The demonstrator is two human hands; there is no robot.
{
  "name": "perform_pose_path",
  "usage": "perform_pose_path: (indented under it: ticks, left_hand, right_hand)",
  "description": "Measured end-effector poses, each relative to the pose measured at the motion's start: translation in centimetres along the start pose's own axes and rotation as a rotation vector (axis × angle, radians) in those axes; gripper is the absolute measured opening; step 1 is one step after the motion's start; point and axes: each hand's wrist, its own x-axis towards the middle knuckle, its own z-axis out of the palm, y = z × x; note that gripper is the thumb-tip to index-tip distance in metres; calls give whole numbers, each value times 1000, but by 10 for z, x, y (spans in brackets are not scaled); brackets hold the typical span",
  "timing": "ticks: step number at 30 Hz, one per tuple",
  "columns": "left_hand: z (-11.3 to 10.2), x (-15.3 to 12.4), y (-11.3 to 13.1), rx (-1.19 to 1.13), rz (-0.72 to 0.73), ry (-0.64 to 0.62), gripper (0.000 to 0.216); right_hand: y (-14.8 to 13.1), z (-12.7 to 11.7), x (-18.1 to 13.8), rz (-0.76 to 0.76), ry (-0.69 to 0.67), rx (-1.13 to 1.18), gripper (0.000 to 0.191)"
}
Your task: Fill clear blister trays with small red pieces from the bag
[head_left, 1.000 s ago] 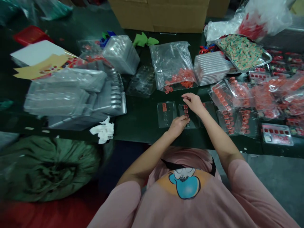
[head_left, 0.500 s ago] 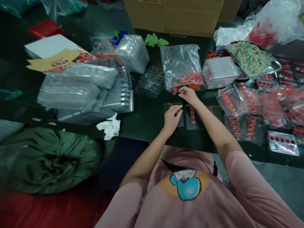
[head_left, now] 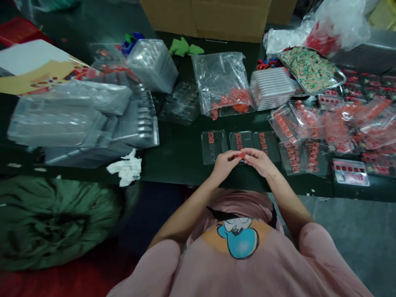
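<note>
My left hand (head_left: 225, 162) and my right hand (head_left: 260, 160) meet at the near edge of the dark table, fingertips pinched together on small red pieces (head_left: 242, 154). Just beyond them lie three clear plastic trays: the left tray (head_left: 214, 147) holds two red pieces, the middle tray (head_left: 240, 140) and the right tray (head_left: 266, 142) each hold a column of red pieces. Farther back a clear bag of loose red pieces (head_left: 223, 84) lies open toward me.
Stacks of empty clear trays (head_left: 83, 119) fill the left of the table, with a crumpled white tissue (head_left: 126, 170) at the edge. Filled trays and bags of red pieces (head_left: 328, 128) crowd the right. A metal tray of green packets (head_left: 311, 70) and cardboard boxes (head_left: 210, 18) stand behind.
My right hand has pulled back from the bag of red pieces to the table's near edge. My left hand left the left tray and joined it, both pinching red pieces.
</note>
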Motion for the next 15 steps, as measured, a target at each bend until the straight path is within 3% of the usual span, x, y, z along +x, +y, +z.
perform_pose_path:
  ticks: [6, 15]
  left_hand:
    - [-6, -34, -4, -112, -257, -9, 25]
    - [-13, -44, -25, -93, -345, -82, 24]
  right_hand:
    - [38, 5, -29, 12, -17, 35, 30]
    - [46, 6, -36, 29, -122, 79, 30]
